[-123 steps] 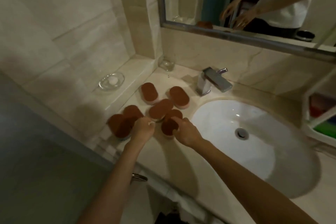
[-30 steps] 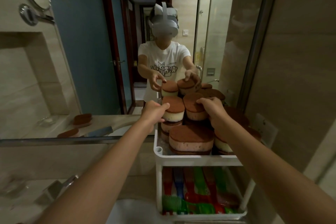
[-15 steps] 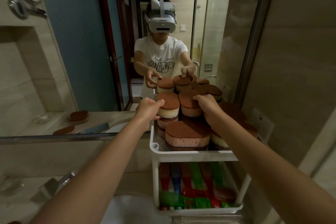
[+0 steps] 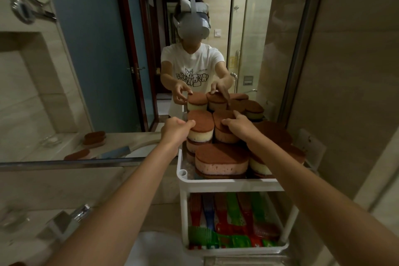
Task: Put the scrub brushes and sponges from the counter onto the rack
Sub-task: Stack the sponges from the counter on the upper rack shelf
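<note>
A white two-tier rack [image 4: 233, 184] stands against the mirror. Its top tier is piled with brown-topped sponges. My left hand [image 4: 176, 130] grips a yellow-bodied sponge [image 4: 200, 128] at the top left of the pile. My right hand [image 4: 236, 125] rests its fingers on a pink-bodied sponge [image 4: 224, 134] beside it. A large pink sponge [image 4: 221, 161] lies at the front of the tier. The lower tier holds several red, green and blue scrub brushes [image 4: 233, 222].
The mirror [image 4: 97, 60] behind the rack reflects a person, the pile and two sponges on the counter. A chrome faucet [image 4: 69, 220] sits at lower left with the white sink rim [image 4: 155, 244] below. A tiled wall [image 4: 356, 93] closes the right side.
Four seconds ago both hands were picking sponges off the counter by the sink. Now they are at the rack's top tier, holding two sponges on the pile; little moved in the last second.
</note>
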### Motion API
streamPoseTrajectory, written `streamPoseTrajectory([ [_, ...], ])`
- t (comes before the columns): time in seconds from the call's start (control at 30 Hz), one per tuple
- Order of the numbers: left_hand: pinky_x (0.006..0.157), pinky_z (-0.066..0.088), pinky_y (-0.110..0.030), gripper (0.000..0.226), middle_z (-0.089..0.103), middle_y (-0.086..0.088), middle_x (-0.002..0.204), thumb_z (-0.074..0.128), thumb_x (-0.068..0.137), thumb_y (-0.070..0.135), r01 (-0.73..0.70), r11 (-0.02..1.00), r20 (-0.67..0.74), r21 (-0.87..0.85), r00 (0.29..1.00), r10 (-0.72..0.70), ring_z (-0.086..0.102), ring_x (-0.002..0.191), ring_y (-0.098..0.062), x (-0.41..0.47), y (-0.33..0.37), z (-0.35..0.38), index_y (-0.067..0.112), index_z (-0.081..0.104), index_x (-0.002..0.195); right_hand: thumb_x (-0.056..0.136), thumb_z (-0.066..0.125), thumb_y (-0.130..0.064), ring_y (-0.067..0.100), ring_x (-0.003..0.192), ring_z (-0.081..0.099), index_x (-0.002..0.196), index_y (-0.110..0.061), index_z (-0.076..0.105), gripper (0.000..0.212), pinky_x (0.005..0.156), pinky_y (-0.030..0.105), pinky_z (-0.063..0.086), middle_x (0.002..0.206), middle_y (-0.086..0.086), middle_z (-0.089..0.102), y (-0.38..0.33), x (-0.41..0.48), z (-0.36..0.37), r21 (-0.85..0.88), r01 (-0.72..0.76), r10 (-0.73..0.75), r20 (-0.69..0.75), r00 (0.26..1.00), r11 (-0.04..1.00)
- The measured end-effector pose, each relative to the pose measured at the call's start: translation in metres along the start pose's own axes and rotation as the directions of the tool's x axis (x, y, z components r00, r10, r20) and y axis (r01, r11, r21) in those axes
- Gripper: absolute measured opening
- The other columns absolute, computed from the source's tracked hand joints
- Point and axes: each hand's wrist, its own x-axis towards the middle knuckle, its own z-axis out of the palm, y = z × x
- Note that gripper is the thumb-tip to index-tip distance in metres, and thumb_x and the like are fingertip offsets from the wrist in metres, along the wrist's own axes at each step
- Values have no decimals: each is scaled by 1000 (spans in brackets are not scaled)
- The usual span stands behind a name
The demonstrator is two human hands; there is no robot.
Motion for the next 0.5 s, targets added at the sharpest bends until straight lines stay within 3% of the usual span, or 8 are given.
streamPoseTrajectory([
  [0.2,91,50,-40,15,56,-3,83,55,92,24,-4,1000,-20,-20,1000,3,58,86,-22,-5,-4,0,11,54,83,97,43,-23,27,137,35,151,-17,15,61,101,32,36,155,7,28,-3,-1,2,56,56,-57,28,998,997],
  [0.27,89,50,-39,15,54,-3,95,54,92,23,-22,1000,-40,-6,999,22,55,81,-18,-7,-3,0,11,52,100,96,43,-18,27,135,37,150,-19,20,59,93,29,37,155,7,28,-3,-1,3,83,76,-79,38,996,994],
  [0.37,89,50,-39,26,53,-4,108,50,94,20,-106,986,-13,128,994,109,55,95,-22,-12,2,-2,14,51,118,96,42,-18,28,131,42,149,-20,22,57,89,30,39,155,7,27,0,-2,3,46,83,-85,39,996,995],
  [0.5,94,42,-31,32,55,-8,133,39,98,16,-229,905,63,358,973,221,51,121,-26,-12,8,4,15,55,125,97,39,-23,30,131,42,150,-15,20,56,101,35,40,157,9,19,0,-3,3,-135,115,-115,11,993,984],
])
